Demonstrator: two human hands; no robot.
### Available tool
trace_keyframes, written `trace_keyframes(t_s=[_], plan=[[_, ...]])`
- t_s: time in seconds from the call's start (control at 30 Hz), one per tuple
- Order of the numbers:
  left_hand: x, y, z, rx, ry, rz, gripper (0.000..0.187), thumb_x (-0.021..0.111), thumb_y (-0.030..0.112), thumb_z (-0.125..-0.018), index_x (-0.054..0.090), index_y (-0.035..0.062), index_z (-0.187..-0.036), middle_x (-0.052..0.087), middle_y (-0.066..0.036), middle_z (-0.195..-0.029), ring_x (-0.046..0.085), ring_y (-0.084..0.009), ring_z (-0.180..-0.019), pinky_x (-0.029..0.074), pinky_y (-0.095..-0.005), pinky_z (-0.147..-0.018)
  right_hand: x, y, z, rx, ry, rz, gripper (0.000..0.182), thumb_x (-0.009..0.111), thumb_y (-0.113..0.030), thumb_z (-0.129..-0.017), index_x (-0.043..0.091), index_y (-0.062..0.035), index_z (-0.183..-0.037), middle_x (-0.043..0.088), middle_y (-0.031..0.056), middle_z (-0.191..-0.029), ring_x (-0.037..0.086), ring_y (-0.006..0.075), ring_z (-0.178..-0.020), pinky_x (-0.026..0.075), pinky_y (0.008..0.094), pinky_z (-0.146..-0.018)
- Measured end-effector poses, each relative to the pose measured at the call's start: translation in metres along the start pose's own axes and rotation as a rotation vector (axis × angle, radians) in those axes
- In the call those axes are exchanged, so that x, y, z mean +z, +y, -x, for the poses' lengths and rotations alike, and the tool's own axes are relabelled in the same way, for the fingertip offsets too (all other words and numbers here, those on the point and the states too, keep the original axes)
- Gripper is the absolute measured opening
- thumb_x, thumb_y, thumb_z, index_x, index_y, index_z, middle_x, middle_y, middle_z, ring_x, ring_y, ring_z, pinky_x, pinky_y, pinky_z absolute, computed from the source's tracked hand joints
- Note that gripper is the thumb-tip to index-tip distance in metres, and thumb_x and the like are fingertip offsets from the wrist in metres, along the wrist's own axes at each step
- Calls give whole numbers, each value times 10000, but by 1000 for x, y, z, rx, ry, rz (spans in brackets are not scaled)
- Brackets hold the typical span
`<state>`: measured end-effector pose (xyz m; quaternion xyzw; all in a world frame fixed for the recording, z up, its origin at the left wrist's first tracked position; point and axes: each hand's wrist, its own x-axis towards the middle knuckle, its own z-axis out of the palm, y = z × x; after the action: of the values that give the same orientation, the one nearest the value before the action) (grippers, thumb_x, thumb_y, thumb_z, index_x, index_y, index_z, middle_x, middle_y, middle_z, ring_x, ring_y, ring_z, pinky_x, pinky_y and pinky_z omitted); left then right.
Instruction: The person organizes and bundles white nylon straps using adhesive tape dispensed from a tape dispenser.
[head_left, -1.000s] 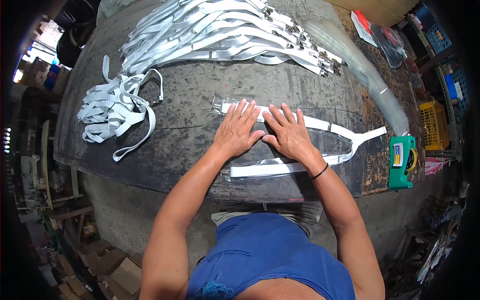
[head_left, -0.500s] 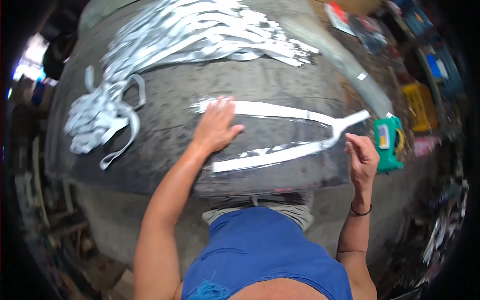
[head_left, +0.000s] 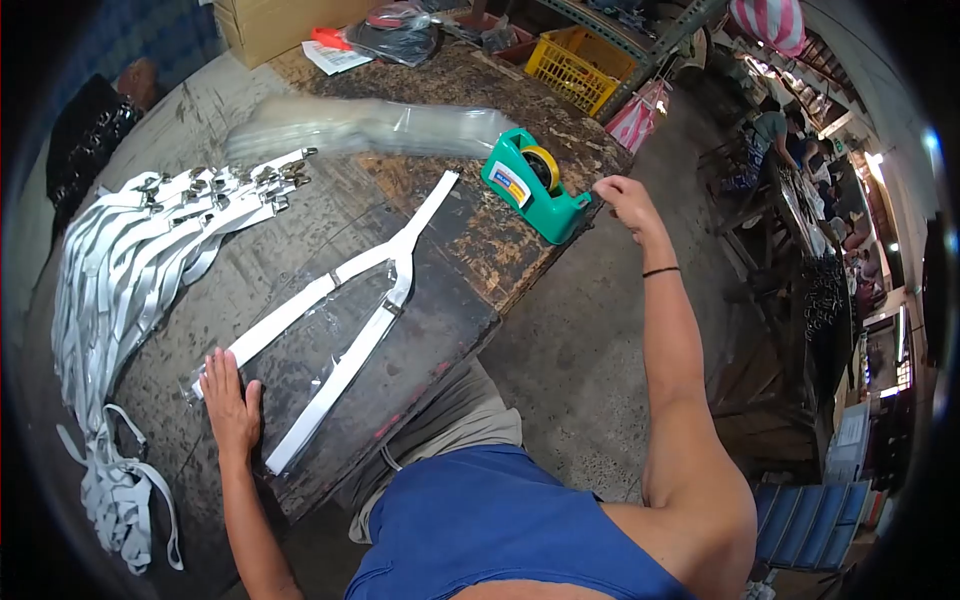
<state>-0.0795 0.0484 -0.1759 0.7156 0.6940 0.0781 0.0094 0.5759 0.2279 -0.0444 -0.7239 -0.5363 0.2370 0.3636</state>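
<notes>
Your counter (head_left: 300, 240) carries everything here. A stack of white suspenders (head_left: 130, 255) lies fanned along its far left, with a roll of clear plastic bags (head_left: 360, 125) beyond. One pair of white suspenders (head_left: 345, 300) lies in its clear sleeve in front of you. Your left hand (head_left: 232, 400) presses flat, fingers spread, on the sleeve's near end. Your right hand (head_left: 622, 198) hovers just beside the green tape dispenser (head_left: 535, 195), its grip pinched at the fingertips; what it pinches is too small to tell.
</notes>
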Motion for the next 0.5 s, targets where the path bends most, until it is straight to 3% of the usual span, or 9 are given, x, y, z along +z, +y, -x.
trace_keyframes(t_s=[0.07, 0.1, 0.2, 0.3, 0.43, 0.5], plan=[[-2, 2, -1, -17, -22, 3, 630, 497, 312, -976, 309, 23, -1503, 280, -172, -1575, 205, -348, -1474, 103, -484, -1204, 10, -5, -6, 29, -150, 77, 210, 642, -220, -898, 698, -26, -955, 624, -3, -785, 534, 99, -718, 440, 283, -658], [-3, 2, -1, -13, -20, -3, 630, 497, 312, -976, 309, 23, -1503, 280, -172, -1575, 205, -348, -1474, 103, -484, -1204, 13, -2, -15, 185, -212, 63, 222, 660, -234, -881, 701, -28, -954, 641, 7, -816, 557, 124, -782, 447, 306, -712], [-2, 2, -1, -15, -13, -5, 630, 491, 319, -980, 307, 23, -1505, 282, -172, -1574, 207, -346, -1474, 101, -484, -1204, 22, -2, -24, 113, -363, 70, 228, 636, -250, -906, 689, -37, -970, 653, 15, -930, 548, 100, -827, 443, 303, -708], [-1, 1, -1, -22, -21, -5, 628, 488, 323, -983, 306, 27, -1506, 284, -172, -1574, 209, -345, -1474, 102, -484, -1203, 25, -6, -32, 38, -332, 79, 180, 664, -193, -854, 691, -26, -913, 650, 10, -796, 564, 130, -720, 448, 303, -647], [1, 0, 0, -15, -8, -4, 624, 488, 324, -984, 310, 33, -1507, 287, -171, -1573, 211, -345, -1473, 104, -483, -1203, 22, -28, -30, 11, -301, 60, 153, 656, -168, -845, 675, -18, -871, 654, 21, -784, 559, 133, -681, 449, 304, -620], [0, 0, 0, -13, -7, -4, 622, 487, 323, -984, 310, 35, -1507, 288, -172, -1572, 212, -346, -1473, 105, -484, -1203, 20, -33, -28, -19, -258, 224, 143, 649, -137, -838, 654, 3, -810, 660, 45, -778, 573, 136, -678, 452, 310, -602]])
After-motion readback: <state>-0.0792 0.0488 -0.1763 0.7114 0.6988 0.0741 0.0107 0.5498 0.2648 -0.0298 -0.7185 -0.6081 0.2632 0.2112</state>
